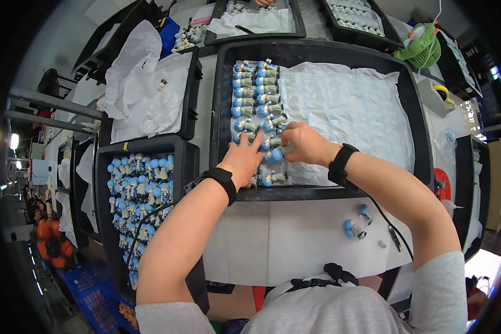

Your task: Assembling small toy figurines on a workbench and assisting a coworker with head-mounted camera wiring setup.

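Note:
A black tray (324, 193) lined with white sheet holds two columns of small blue-capped figurines (267, 89), lying on their sides along its left part. Over the near end of these columns, my left hand (242, 161) rests with its fingers spread, touching or just above the figurines. My right hand (309, 145) has thumb and fingers pinched at the lower end of one figurine (274, 155) in the right column. Its fingers partly cover that figurine. Below it in the same column lies another figurine (274, 179).
At left stands a black bin (185, 161) packed with similar figurines, beneath a paper-lined tray (192, 94). Two loose figurine pieces (349, 227) (365, 214) and a dark slim tool (394, 238) lie on the near table. A green fan (423, 47) stands at far right.

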The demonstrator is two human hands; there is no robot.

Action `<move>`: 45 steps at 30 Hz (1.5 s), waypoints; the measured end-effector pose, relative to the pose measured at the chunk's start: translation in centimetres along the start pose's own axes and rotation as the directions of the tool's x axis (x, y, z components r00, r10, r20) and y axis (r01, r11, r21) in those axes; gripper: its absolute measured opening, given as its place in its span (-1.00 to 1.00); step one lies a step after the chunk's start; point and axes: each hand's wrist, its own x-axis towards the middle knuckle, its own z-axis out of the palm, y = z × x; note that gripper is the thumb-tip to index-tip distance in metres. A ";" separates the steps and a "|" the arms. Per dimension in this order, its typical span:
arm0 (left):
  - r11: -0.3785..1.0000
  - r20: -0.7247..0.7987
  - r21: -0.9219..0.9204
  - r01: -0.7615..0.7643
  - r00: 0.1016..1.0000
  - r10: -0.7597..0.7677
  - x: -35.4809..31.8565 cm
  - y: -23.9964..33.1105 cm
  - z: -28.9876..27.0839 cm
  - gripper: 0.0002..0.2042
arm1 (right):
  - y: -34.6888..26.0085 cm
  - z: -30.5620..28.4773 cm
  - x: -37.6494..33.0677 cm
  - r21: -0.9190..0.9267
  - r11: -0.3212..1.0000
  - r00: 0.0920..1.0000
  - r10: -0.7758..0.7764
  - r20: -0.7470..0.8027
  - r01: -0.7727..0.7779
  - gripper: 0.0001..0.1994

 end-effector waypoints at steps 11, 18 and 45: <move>0.988 -0.060 -0.146 -0.050 0.997 0.042 0.4 0.4 2.2 -0.32 | -1.3 1.7 0.4 -0.409 0.912 0.991 0.088 0.103 -0.039 -0.18; 0.957 -0.045 -0.283 -0.065 0.997 0.055 0.7 -0.2 1.2 -0.29 | -2.6 2.1 1.4 -0.456 0.884 0.958 0.211 0.192 -0.104 -0.04; 0.583 -0.465 -0.765 -0.273 0.861 -0.208 -11.3 3.5 -9.1 -0.49 | -1.9 -1.0 0.1 -0.163 0.984 0.997 0.074 -0.014 -0.076 -0.30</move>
